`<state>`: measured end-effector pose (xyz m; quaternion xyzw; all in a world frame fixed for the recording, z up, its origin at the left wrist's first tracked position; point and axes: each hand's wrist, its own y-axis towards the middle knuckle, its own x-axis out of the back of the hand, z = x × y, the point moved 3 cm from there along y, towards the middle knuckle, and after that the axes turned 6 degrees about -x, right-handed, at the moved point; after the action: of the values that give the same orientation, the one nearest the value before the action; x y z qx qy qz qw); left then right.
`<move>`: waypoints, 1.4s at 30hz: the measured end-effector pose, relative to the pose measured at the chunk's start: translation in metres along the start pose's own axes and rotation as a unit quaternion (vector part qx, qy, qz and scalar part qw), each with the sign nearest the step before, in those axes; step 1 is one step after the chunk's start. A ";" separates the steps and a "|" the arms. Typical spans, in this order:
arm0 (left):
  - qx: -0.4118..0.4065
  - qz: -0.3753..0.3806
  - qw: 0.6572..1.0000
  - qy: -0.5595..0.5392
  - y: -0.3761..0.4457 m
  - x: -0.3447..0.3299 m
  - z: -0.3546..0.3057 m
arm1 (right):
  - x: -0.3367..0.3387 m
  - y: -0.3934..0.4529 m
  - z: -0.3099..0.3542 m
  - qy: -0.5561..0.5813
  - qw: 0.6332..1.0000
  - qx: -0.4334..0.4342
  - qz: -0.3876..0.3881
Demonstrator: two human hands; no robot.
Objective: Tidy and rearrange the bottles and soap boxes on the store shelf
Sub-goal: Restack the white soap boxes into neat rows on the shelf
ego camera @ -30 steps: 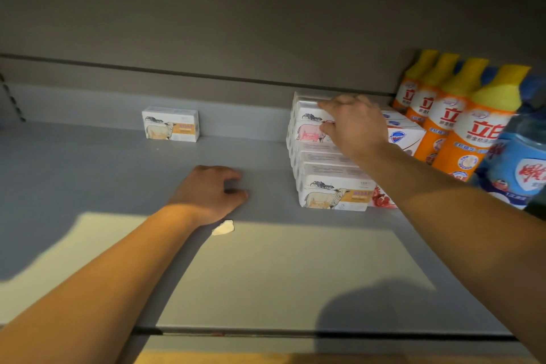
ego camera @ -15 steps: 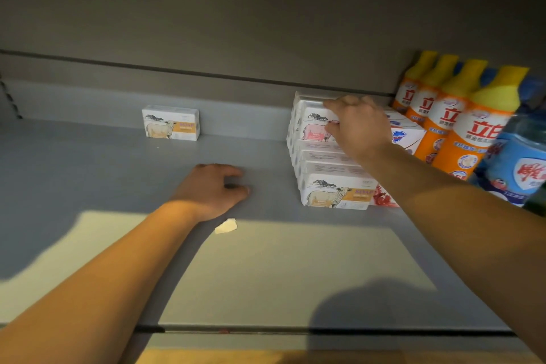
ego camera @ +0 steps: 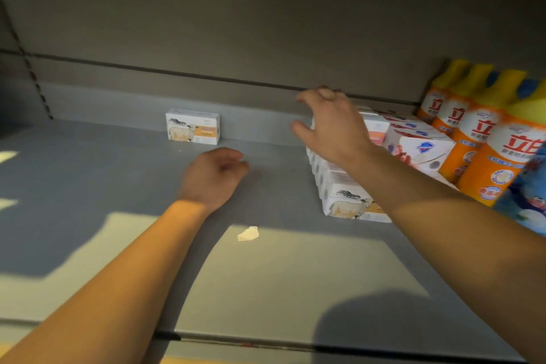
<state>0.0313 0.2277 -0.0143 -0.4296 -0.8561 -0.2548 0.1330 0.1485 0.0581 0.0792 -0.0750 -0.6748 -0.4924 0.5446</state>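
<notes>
**shelfguy:** While my left hand [ego camera: 215, 176] just rests on the shelf [ego camera: 88, 174] with loosely curled fingers and nothing in it, the stray soap box [ego camera: 193, 130] with the sheep on it stands alone against the back lip, well apart from the rest. My guess is that's the step I'm on: getting the loner over to the group.

**tidy_tom:** And the right hand?

**shelfguy:** My right hand [ego camera: 331, 127] is spread open, hovering over the far end of the row of soap boxes [ego camera: 339, 192], gripping nothing. Next I'd need to reach left across the bare gap, pinch the loner by its sides and slot it flush with the row. Beyond the row are more soap boxes [ego camera: 422, 148], then the orange bottles [ego camera: 472, 139] with yellow caps and a blue bottle [ego camera: 529, 201] at the edge.

**tidy_tom:** Shelf itself?

**shelfguy:** Grey, smooth, dim, with patches of light near the front and a little pale scrap [ego camera: 248, 233] lying there.
</notes>
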 end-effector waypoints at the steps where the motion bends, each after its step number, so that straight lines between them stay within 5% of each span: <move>1: 0.012 -0.027 0.999 -0.020 0.001 0.005 0.002 | -0.008 0.004 0.012 0.027 1.000 0.005 0.009; 8: 0.108 -0.183 0.965 -0.153 0.011 0.040 0.029 | -0.095 0.047 0.069 0.117 0.987 -0.020 0.111; 14: 0.130 -0.222 0.949 -0.183 0.018 0.048 0.042 | -0.153 0.079 0.104 0.139 0.975 0.010 0.174; 20: 0.132 -0.233 0.948 -0.171 0.025 0.048 0.048 | -0.176 0.076 0.121 0.218 0.968 -0.030 0.119; 28: 0.088 -0.237 0.963 -0.095 0.019 0.038 0.032 | -0.118 0.030 0.094 0.389 0.899 -0.173 0.104; 35: -0.004 -0.080 0.984 -0.161 -0.005 0.015 -0.023 | -0.013 -0.052 0.044 0.512 0.835 -0.197 0.042; 42: -0.052 0.096 0.946 -0.306 -0.035 -0.019 -0.075 | 0.038 -0.095 -0.010 0.516 0.817 -0.254 -0.041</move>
<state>0.0154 0.1560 0.0289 -0.5737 -0.7957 -0.1407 -0.1339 0.0798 -0.0141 0.0540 0.0825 -0.1483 -0.6346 0.7540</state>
